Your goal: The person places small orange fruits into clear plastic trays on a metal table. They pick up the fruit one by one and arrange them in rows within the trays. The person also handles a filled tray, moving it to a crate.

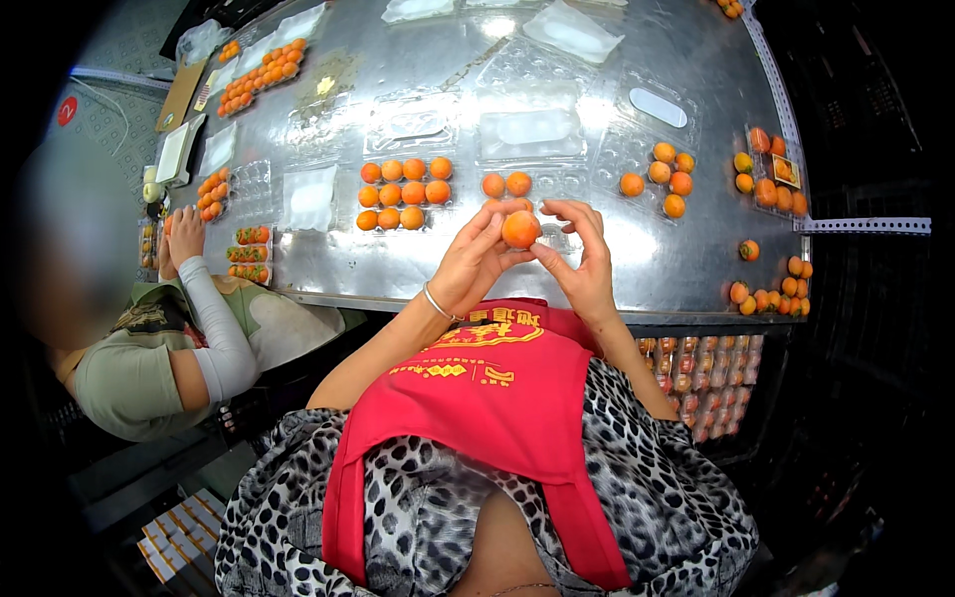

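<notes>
An orange persimmon (520,230) sits in front of me above the metal table's near edge. My left hand (472,257) is closed around its left side and underside. From the right, my right hand (585,267) meets the fruit with the thumb tip, its fingers curved and apart from the thumb. Just beyond my hands lies a clear plastic tray (559,189) holding a few persimmons, partly hidden by my fingers. Left of it, another tray holds rows of persimmons (403,193), next to a white foam sheet (309,198).
Loose persimmons (660,172) lie on a clear tray to the right, with more at the table's right corner (786,298). Open clear boxes (527,124) stand farther back. At the left, a co-worker's hands (183,237) are among other trays. Packed fruit is stacked beneath the table (701,378).
</notes>
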Demonstrator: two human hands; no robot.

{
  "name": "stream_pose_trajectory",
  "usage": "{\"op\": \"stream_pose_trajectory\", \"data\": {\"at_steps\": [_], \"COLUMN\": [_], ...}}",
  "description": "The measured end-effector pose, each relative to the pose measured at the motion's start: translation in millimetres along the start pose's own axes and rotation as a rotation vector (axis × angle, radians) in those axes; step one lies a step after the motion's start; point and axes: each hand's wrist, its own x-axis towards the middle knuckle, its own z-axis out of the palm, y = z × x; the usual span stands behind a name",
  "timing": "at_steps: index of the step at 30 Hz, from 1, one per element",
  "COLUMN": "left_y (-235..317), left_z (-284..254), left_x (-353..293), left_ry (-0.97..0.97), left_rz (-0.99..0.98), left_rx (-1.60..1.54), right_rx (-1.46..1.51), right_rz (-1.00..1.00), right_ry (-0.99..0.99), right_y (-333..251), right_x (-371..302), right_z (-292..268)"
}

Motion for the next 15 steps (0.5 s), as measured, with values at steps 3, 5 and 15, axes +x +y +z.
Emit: {"op": "stream_pose_trajectory", "data": {"at_steps": [3, 5, 15], "left_y": [-1.5, -3.2, 2.1], "left_z": [1.6, -1.2, 2.2], "left_x": [-0.4, 1.1, -0.1], "left_ry": [0.034, 0.058, 0.033], "left_rz": [-0.033, -0.066, -0.05], "left_rx": [0.01, 0.022, 0.192], "right_rx": [0.055, -0.007, -0.126], "right_rz": [0.002, -0.028, -0.104], "right_ry": [-0.09, -0.109, -0.048], "right_y": [-5.3, -3.2, -8.1], "right_x": [4.0, 4.4, 0.6], "right_z": [-2.1, -2.1, 1.4]}}
